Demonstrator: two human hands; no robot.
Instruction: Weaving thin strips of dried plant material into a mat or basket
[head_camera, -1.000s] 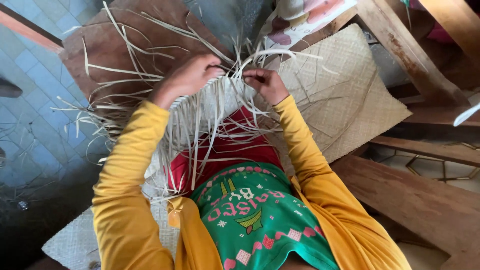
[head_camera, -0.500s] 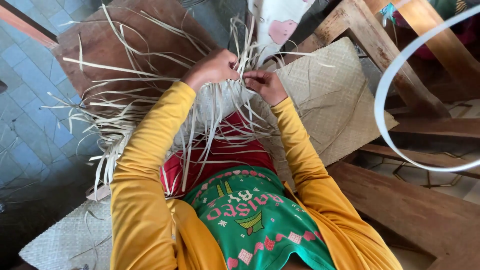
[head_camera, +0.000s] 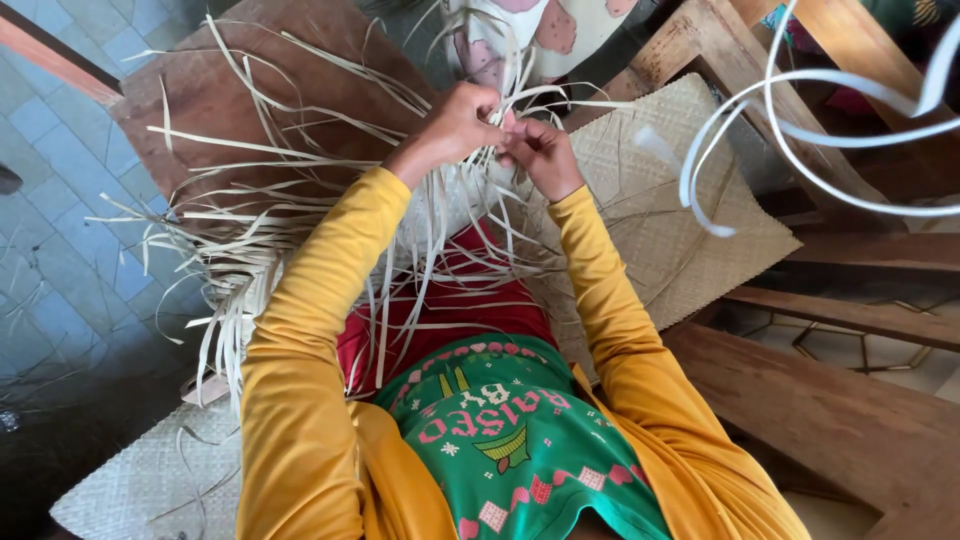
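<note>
Pale straw strips (head_camera: 300, 215) fan out over your lap and the woven mat (head_camera: 690, 230). Your left hand (head_camera: 455, 125) pinches strips near the top; your right hand (head_camera: 540, 150) clenches strips beside it, fingertips touching.

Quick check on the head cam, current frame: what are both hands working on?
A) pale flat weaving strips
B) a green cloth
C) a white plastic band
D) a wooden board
A: the left hand and the right hand meet fingertip to fingertip, pinching the pale strips that fan out over the lap and the woven mat.
</note>
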